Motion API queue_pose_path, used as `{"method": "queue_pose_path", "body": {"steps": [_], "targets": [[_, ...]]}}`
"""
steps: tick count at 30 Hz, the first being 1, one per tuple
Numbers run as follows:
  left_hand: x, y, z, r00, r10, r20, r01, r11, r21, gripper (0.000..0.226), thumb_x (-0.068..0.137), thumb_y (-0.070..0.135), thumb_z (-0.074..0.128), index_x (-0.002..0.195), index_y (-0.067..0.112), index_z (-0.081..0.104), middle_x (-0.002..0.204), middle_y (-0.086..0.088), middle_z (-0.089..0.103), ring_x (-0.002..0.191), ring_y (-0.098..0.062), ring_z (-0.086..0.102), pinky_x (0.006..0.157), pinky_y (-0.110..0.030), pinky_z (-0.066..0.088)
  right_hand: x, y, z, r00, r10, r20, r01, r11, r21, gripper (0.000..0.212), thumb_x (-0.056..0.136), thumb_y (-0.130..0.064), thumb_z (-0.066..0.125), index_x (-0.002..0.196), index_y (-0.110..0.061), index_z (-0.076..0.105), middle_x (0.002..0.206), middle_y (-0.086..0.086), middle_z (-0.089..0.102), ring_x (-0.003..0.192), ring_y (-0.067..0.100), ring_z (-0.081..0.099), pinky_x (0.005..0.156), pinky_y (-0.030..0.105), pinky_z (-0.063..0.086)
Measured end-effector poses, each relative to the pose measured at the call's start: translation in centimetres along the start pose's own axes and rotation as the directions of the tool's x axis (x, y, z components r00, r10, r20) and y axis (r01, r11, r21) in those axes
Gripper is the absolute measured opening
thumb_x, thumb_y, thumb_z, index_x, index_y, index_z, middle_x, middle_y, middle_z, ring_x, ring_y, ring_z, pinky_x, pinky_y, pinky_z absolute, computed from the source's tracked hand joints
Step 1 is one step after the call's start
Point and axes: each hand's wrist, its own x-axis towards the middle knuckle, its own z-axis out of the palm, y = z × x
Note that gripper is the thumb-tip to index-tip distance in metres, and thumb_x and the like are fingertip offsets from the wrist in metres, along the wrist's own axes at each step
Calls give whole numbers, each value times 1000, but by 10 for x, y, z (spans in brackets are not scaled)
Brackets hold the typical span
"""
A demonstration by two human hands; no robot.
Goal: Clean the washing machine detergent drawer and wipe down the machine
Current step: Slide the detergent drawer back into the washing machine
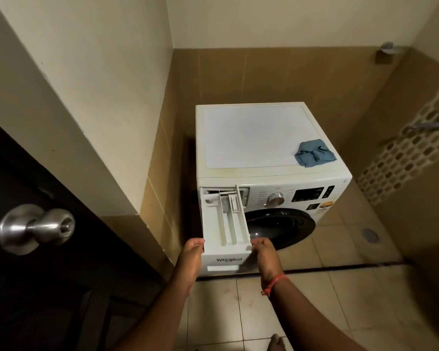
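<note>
We see the left hand [192, 259] and right hand [265, 257] with fingers [197, 242] curled over the side walls of the detergent drawer [224, 234], clamping its front end. The drawer juts far out of the washing machine [259, 138], long axis toward us, front panel tilted down. A blue cloth [314, 152] lies at the top's right edge. Open floor [345, 300] lies right; a dark door [36, 274] crowds the left.

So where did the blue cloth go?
The blue cloth sits crumpled on top of the washing machine, at its front right corner, just above the control panel.
</note>
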Motion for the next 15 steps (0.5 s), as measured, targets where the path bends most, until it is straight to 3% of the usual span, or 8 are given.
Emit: {"method": "queue_pose_path", "body": {"steps": [4,7,15], "targets": [[7,-13,2,999,-22,39,20,998,59,27,96,10,41,101,28,61,111,-3,65,106,-27,59,88,-42,47,0,12,-4,998,55,-5,-55,998,-14,19,91,1,41,88,-12,53,78,6,56,64,17,52,39,17,42],[13,-13,10,999,-19,33,17,998,56,30,95,3,39,103,22,60,111,-4,65,101,-25,59,84,-38,43,6,11,-6,996,92,6,-92,996,18,21,89,6,41,88,-11,53,75,8,57,59,20,54,36,21,44],[20,-10,19,999,-4,-34,7,995,102,26,95,6,43,103,24,58,101,5,64,89,-12,57,72,-28,42,23,6,-4,985,155,80,-157,987,32,21,88,8,44,90,-10,54,78,10,60,63,23,57,43,28,50]]}}
